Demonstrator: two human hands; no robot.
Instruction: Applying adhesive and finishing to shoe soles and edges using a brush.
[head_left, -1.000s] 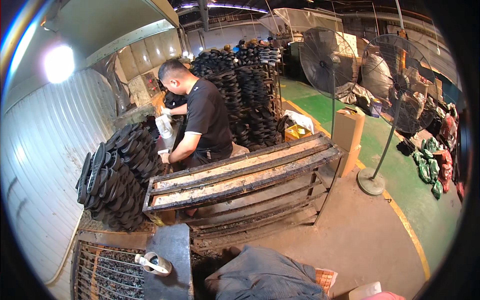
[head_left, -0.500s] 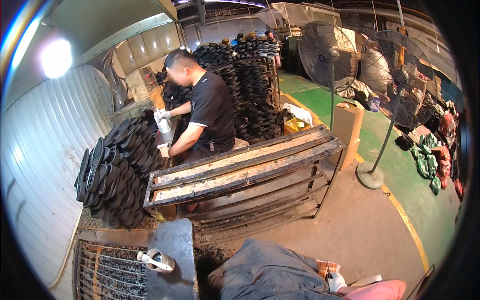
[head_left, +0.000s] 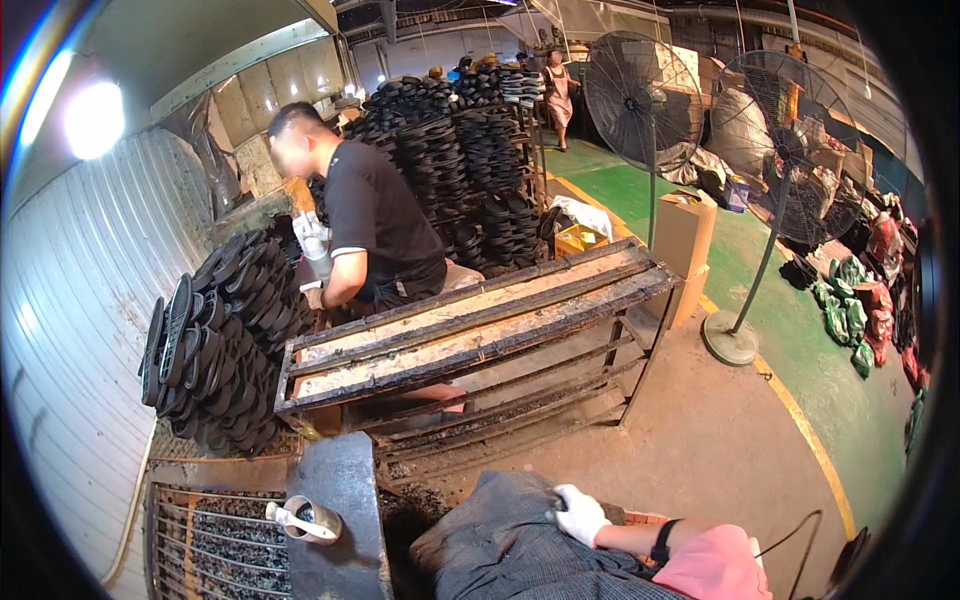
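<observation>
My right hand [head_left: 580,514], in a white glove, is over the dark cloth [head_left: 500,545] covering my lap. Its fingers look curled, with a small dark bit at their tips that I cannot make out. A black band circles that wrist, and a pink sleeve [head_left: 715,568] lies further up the arm. Nowhere in the picture does my left hand show. To the left, a metal cup [head_left: 322,527] with a white-handled brush [head_left: 290,520] in it stands on a dark metal plate [head_left: 345,470].
Beside the plate lies a barred grate [head_left: 215,505]. A low rack [head_left: 480,320] spans the middle, with stacked black shoe soles [head_left: 230,340] to its left. Behind it a co-worker [head_left: 375,215] sits holding a white container [head_left: 313,240]. Two fans [head_left: 733,340] stand on the right.
My right hand has moved left and up from the lower right onto the dark cloth. The co-worker leans further left. Far back, a person has come more fully into view.
</observation>
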